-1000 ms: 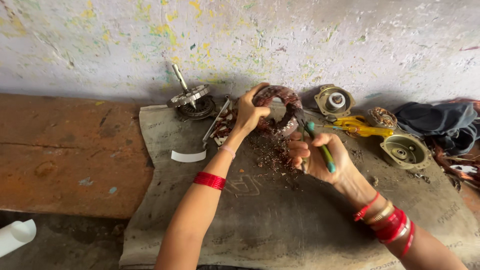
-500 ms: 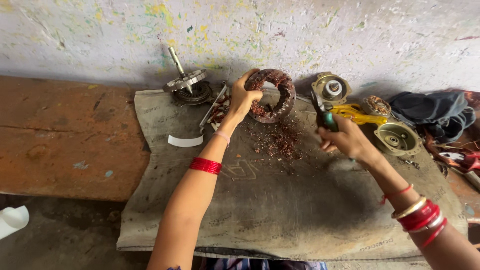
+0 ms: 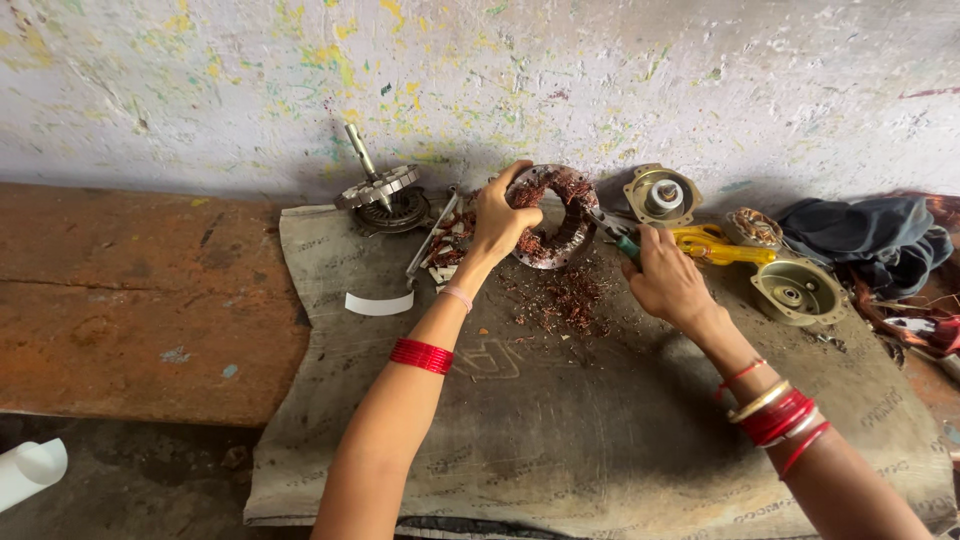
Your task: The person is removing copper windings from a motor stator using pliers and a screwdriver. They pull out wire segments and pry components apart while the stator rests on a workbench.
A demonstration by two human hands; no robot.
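My left hand grips the left rim of a round motor stator, a metal ring full of torn copper windings, and holds it tilted on edge on the sacking. A green-handled tool is in my right hand; its metal tip points into the right side of the ring. Loose bits of copper wire lie scattered on the sacking just below the stator, between my two hands.
A rotor with a shaft stands at the back left. Motor end covers, a yellow tool and dark cloth lie to the right. A white strip lies left; a white tube on the floor.
My right hand has carried the green-handled tool up and to the right, from below the stator to its right edge. The left hand has kept its grip on the ring.
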